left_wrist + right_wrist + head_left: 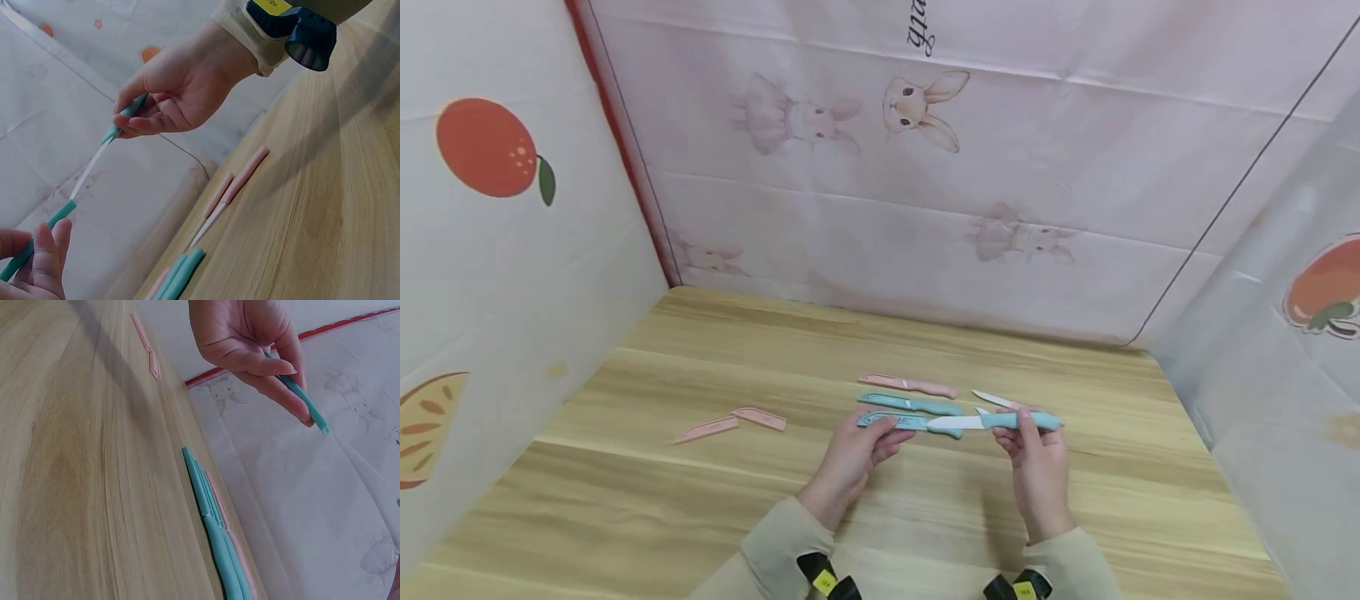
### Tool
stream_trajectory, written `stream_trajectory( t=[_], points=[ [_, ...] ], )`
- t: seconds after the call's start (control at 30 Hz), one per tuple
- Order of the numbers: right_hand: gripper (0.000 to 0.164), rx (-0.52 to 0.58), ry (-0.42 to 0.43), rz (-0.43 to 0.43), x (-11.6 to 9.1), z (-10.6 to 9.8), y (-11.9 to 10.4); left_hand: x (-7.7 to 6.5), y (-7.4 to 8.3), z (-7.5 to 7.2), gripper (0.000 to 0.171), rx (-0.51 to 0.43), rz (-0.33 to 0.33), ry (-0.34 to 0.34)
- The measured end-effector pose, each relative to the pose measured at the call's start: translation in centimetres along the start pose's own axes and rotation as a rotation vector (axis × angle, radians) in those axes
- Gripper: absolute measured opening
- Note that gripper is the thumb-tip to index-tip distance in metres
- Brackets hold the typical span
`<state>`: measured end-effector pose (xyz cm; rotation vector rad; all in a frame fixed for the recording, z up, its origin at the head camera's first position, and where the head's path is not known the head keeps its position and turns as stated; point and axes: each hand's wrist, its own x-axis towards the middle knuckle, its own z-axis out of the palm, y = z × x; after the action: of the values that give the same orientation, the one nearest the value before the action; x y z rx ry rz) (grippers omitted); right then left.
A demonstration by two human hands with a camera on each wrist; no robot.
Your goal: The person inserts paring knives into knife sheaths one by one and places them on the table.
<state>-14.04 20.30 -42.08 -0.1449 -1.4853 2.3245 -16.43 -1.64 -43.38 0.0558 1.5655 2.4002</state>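
Note:
My left hand pinches a teal knife sheath between thumb and fingers above the table. In my right hand is the teal handle of a paring knife, its white blade pointing left. The blade tip meets the open end of the sheath; whether it is inside, I cannot tell. Below lie two sheathed teal knives and, behind them, a sheathed pink knife. Two bare-bladed pink knives lie near the right hand, partly hidden by it in the head view.
Two loose pink sheaths lie touching or nearly touching on the left of the wooden table. Printed cloth walls enclose the table at the back and both sides.

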Motion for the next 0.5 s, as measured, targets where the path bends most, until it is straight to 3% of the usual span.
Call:
stream_trajectory(
  t=[0.23, 0.5],
  points=[
    [0.016, 0.009, -0.032, -0.007, 0.08, -0.05, 0.37, -0.05, 0.1, 0.16, 0.033, 0.014, -0.006, -0.014],
    [0.015, -0.074, -0.018, 0.041, 0.31, -0.18, 0.87, 0.04, 0.02, 0.31, 0.033, -0.003, -0.026, 0.009]
  ],
)
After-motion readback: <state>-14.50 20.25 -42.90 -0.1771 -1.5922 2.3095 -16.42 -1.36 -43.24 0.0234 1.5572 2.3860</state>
